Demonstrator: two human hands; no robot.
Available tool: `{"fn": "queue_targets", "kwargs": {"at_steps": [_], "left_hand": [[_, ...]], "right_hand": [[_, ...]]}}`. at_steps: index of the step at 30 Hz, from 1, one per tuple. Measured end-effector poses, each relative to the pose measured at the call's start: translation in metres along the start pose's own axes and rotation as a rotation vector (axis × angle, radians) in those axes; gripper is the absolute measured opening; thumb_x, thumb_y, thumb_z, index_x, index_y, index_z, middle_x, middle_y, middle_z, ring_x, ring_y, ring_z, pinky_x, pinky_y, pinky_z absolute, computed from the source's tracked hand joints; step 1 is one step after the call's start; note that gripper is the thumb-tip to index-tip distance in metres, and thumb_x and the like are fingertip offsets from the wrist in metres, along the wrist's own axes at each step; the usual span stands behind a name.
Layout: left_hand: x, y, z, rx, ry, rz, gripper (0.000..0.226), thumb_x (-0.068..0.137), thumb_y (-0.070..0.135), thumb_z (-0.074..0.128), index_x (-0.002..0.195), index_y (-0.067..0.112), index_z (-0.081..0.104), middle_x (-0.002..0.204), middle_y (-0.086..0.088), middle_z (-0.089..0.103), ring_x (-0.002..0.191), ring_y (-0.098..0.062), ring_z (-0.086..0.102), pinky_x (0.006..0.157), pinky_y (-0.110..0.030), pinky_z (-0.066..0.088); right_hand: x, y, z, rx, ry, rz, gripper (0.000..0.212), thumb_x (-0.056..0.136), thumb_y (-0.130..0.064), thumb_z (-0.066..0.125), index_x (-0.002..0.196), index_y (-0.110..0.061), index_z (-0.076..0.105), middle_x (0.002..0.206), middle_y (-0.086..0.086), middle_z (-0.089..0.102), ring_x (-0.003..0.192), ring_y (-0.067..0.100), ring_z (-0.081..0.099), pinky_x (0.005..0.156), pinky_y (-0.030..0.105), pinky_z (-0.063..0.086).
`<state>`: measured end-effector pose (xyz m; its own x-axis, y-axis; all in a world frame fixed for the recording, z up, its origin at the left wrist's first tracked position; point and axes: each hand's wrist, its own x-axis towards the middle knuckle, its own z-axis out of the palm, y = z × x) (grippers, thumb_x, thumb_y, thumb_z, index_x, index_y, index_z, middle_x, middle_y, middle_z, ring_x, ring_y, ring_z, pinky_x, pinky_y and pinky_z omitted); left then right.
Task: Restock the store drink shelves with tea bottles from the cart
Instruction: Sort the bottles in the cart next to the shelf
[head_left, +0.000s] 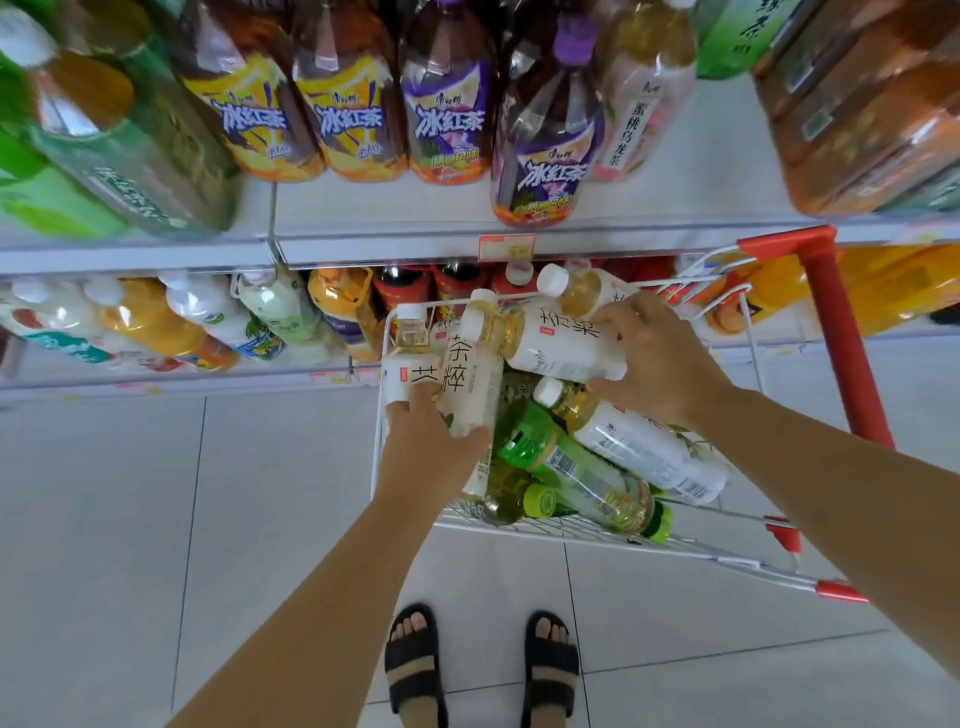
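Your left hand (431, 447) grips two tea bottles (470, 384) caps-up, your right hand (660, 358) holds a third bottle (561, 345) lying crosswise, cap pointing left, all over the cart (597, 532), shelves (701, 156) straight ahead

Pale grey floor tiles (260, 519) with thin dark joints — white metal shelving (717, 156) stands along the far edge.

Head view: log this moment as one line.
left hand: holds two upright tea bottles | right hand: grips sideways tea bottle | where: above cart | lying in cart: green bottles
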<state>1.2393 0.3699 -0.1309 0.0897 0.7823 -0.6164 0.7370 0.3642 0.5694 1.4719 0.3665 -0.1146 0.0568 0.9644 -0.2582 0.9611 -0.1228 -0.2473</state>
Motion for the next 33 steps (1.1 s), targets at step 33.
{"fn": "queue_targets", "kwargs": {"at_steps": [33], "left_hand": [[-0.001, 0.011, -0.013, -0.379, -0.272, -0.193, 0.048, 0.081, 0.023, 0.071, 0.124, 0.024, 0.049, 0.106, -0.001, 0.063, 0.096, -0.021, 0.059, 0.073, -0.032, 0.052]], "right_hand": [[0.012, -0.007, -0.032, -0.037, -0.486, 0.103, 0.051, 0.067, -0.059, 0.07, 0.102, -0.024, 0.055, 0.089, -0.006, 0.06, 0.083, 0.015, 0.057, 0.071, 0.03, 0.049]]}}
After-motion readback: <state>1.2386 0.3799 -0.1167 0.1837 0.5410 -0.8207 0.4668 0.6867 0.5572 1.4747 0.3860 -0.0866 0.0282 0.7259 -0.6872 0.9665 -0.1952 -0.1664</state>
